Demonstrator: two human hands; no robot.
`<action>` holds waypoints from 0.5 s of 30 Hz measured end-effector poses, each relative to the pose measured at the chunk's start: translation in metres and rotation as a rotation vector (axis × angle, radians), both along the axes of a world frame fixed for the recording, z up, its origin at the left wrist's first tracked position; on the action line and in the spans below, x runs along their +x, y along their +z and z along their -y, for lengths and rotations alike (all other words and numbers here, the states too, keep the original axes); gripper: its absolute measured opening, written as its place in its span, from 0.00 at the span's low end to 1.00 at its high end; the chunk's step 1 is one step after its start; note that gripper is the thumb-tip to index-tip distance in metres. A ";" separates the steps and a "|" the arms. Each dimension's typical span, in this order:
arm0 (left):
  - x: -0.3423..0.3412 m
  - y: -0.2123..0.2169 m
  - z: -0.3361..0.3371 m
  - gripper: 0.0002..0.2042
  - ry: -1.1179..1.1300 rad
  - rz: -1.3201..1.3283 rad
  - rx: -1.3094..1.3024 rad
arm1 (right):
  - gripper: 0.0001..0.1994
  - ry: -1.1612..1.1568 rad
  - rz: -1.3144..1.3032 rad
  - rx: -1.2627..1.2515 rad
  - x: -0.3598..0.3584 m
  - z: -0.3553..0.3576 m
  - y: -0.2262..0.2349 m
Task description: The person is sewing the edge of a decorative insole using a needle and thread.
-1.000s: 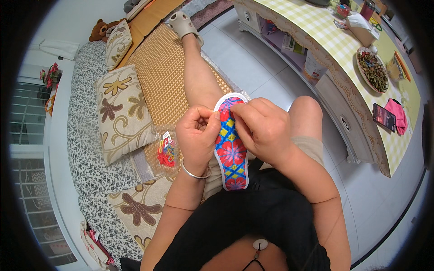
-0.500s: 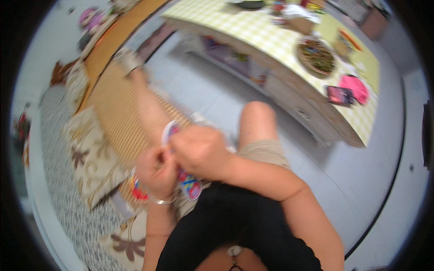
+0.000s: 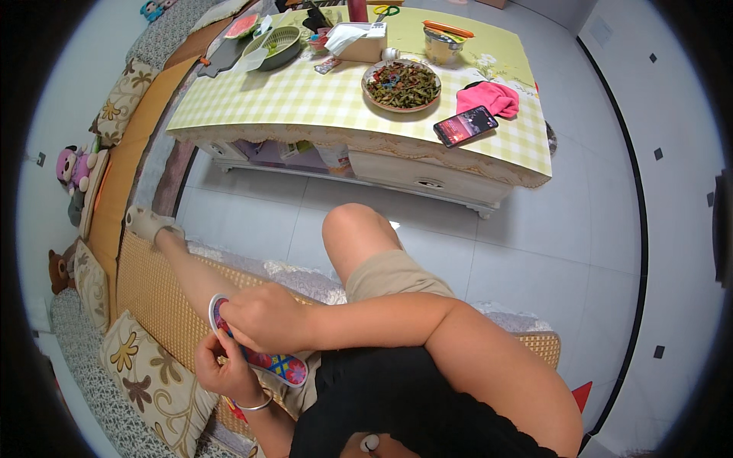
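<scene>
Insole point(image 3: 289, 370), patterned in pink, blue and yellow with a white rim, lies between 7 and 8 o'clock in my view, over my lap, its 2 rounded ends pointing to 10 and 4 o'clock. Compared with 1 second ago, my view has swung round: the table point(image 3: 252, 111), then on my 2 o'clock side, now spans 12 o'clock, and the insole has left the centre for the lower left. My right hand point(image 3: 267, 317) now covers its middle, so that only the 10 o'clock rim and the 4 o'clock end show. I judge that the handwork goes on unbroken, though its detail is harder to follow. My right fingers are folded and pressed together over the insole; what lies between their tips is hidden. My left hand point(image 3: 221, 370), at 7 o'clock from the right, curls beside the insole's edge; I cannot tell whether its thumb and forefinger pinch anything.

Labels: the phone point(image 3: 466, 126), between 1 and 2 o'clock, has a lit, reddish screen, any characters too small for me to read. The cup point(image 3: 443, 49) near 1 o'clock and the small packet point(image 3: 328, 66) between 11 and 12 o'clock bear print, likewise illegible.
</scene>
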State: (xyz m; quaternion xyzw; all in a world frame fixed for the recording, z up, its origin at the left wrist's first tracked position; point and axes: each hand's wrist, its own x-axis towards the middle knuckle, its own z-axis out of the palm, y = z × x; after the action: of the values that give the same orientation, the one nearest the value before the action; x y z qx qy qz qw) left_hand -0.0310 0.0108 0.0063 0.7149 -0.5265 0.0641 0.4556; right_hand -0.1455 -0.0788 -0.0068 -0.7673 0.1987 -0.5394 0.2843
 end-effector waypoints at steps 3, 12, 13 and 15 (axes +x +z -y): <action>-0.005 0.003 -0.001 0.05 -0.076 0.084 0.036 | 0.07 -0.002 -0.006 0.025 0.003 -0.003 -0.003; 0.019 -0.005 -0.013 0.04 -0.189 -0.609 -0.104 | 0.06 0.105 0.257 0.428 -0.007 0.031 -0.008; 0.023 -0.003 -0.012 0.04 -0.201 -0.716 -0.104 | 0.07 0.349 0.272 0.747 -0.005 0.031 -0.019; 0.019 -0.005 -0.005 0.03 -0.330 -0.968 -0.071 | 0.08 0.748 0.400 1.321 0.004 0.019 -0.023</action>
State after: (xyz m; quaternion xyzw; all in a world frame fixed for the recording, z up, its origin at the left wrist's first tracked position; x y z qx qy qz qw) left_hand -0.0123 0.0158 0.0016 0.5540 -0.3587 -0.3292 0.6753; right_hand -0.1412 -0.0976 -0.0302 -0.3436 0.1520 -0.3058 0.8749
